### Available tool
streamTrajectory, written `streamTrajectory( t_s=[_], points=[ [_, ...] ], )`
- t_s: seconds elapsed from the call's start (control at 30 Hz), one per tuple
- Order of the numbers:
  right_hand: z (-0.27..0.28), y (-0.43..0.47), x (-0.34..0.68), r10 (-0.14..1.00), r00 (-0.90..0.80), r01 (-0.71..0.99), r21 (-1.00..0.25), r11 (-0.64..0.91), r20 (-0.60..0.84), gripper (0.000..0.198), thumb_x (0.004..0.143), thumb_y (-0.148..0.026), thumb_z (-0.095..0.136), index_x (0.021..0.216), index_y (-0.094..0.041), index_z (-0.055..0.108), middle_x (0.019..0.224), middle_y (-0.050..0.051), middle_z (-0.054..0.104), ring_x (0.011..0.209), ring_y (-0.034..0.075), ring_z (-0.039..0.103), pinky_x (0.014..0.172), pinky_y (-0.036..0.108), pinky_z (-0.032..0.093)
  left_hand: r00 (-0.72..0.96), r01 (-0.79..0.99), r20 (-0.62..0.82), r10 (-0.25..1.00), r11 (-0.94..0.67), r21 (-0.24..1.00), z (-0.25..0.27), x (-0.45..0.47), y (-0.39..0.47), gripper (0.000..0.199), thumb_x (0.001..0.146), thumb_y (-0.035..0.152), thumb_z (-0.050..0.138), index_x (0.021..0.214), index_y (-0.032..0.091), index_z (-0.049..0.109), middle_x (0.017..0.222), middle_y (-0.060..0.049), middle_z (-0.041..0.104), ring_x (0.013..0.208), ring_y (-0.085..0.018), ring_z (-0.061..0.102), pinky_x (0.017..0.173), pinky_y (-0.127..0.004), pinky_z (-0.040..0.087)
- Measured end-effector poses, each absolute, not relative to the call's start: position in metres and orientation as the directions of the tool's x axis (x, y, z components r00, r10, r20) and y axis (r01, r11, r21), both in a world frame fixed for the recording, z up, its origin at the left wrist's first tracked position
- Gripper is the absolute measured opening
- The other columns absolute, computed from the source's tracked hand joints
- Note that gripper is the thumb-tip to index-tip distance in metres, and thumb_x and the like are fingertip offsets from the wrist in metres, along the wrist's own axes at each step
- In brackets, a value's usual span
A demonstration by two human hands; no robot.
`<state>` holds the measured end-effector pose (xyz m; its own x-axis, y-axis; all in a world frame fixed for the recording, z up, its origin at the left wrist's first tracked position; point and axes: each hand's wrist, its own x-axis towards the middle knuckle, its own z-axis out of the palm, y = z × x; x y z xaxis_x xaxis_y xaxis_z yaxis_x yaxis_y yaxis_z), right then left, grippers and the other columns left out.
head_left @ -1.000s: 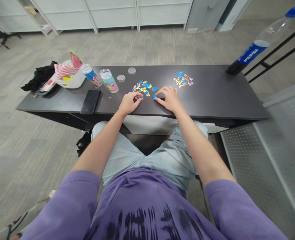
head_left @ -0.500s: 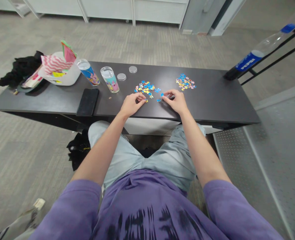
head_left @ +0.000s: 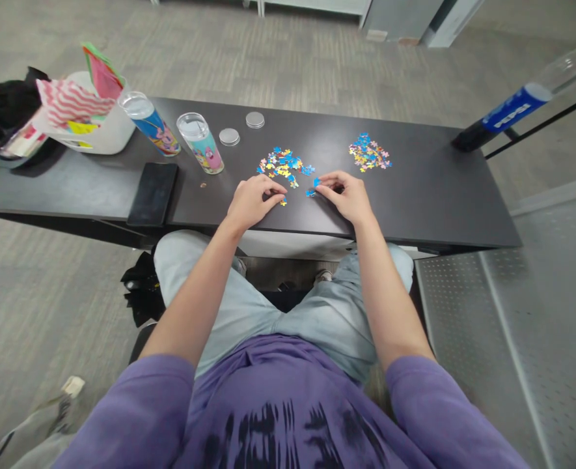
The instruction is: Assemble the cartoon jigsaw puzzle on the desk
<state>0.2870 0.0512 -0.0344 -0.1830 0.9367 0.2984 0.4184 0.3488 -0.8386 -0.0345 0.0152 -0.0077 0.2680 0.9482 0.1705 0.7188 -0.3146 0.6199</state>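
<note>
My right hand (head_left: 347,197) pinches a blue puzzle piece (head_left: 317,183) between thumb and fingers, just above the tabletop. Right beside it, a second blue piece (head_left: 310,193) lies on the table; whether the two touch I cannot tell. My left hand (head_left: 254,202) is closed, thumb against fingers, at a small yellow and blue puzzle piece (head_left: 283,202) by its fingertips. Beyond both hands spreads a loose pile of puzzle pieces (head_left: 284,163), mostly blue and yellow. Farther right is another pile of pieces (head_left: 370,154) in blue, yellow and pink.
Two clear printed canisters (head_left: 202,144) stand left of the pile, near two silver lids (head_left: 230,137). A black phone (head_left: 153,194) lies at the front left. Behind it sits a white basket (head_left: 116,138) with wrappers. A Pepsi bottle (head_left: 507,117) leans at the right end.
The view has tilted down and drawn nearer the table. The blue piece in my right hand is closer to the blue piece lying beside it. My left hand keeps its pinch.
</note>
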Motion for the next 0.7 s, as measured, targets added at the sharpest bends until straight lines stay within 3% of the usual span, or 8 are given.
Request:
streamTrajectory(
  t_s=[0.27, 0.5, 0.6, 0.7],
  points=[
    [-0.034, 0.049, 0.287, 0.946, -0.106, 0.383, -0.866, 0.323, 0.306, 0.03, 0.098, -0.054, 0.103, 0.118, -0.033, 0.095, 0.108, 0.004, 0.095, 0.092, 0.028, 0.081, 0.093, 0.047, 0.07, 0.302, 0.742, 0.122, 0.946, -0.313, 0.593, 0.001, -0.025, 0.03, 0.024, 0.106, 0.03, 0.102, 0.13, 0.028, 0.099, 0.123, -0.005, 0.093, 0.104, -0.026, 0.079, 0.1, -0.041, 0.052],
    [-0.03, 0.044, 0.288, 0.944, -0.096, 0.324, -0.887, 0.329, 0.315, 0.028, 0.097, -0.053, 0.103, 0.115, -0.032, 0.096, 0.102, 0.003, 0.092, 0.085, 0.025, 0.075, 0.086, 0.044, 0.066, 0.491, 0.603, 0.158, 0.857, -0.465, 0.648, -0.004, -0.013, 0.057, 0.009, 0.111, 0.029, 0.09, 0.111, 0.026, 0.098, 0.108, -0.005, 0.091, 0.097, -0.024, 0.076, 0.096, -0.038, 0.055],
    [-0.022, 0.049, 0.293, 0.957, -0.142, 0.321, -0.903, 0.286, 0.252, 0.029, 0.096, -0.051, 0.105, 0.115, -0.031, 0.095, 0.102, 0.003, 0.091, 0.085, 0.023, 0.073, 0.083, 0.041, 0.064, 0.484, 0.559, 0.186, 0.855, -0.466, 0.686, -0.006, -0.016, 0.058, 0.018, 0.115, 0.034, 0.085, 0.12, 0.026, 0.1, 0.108, -0.005, 0.09, 0.092, -0.023, 0.074, 0.091, -0.037, 0.054],
    [-0.012, 0.063, 0.298, 0.958, -0.236, 0.333, -0.912, 0.239, 0.164, 0.032, 0.094, -0.049, 0.108, 0.113, -0.029, 0.093, 0.099, 0.003, 0.087, 0.081, 0.02, 0.067, 0.076, 0.038, 0.059, 0.566, 0.497, 0.197, 0.801, -0.522, 0.693, -0.007, -0.023, 0.058, 0.025, 0.108, 0.039, 0.093, 0.13, 0.028, 0.101, 0.114, -0.005, 0.09, 0.096, -0.023, 0.074, 0.094, -0.037, 0.055]
  ],
)
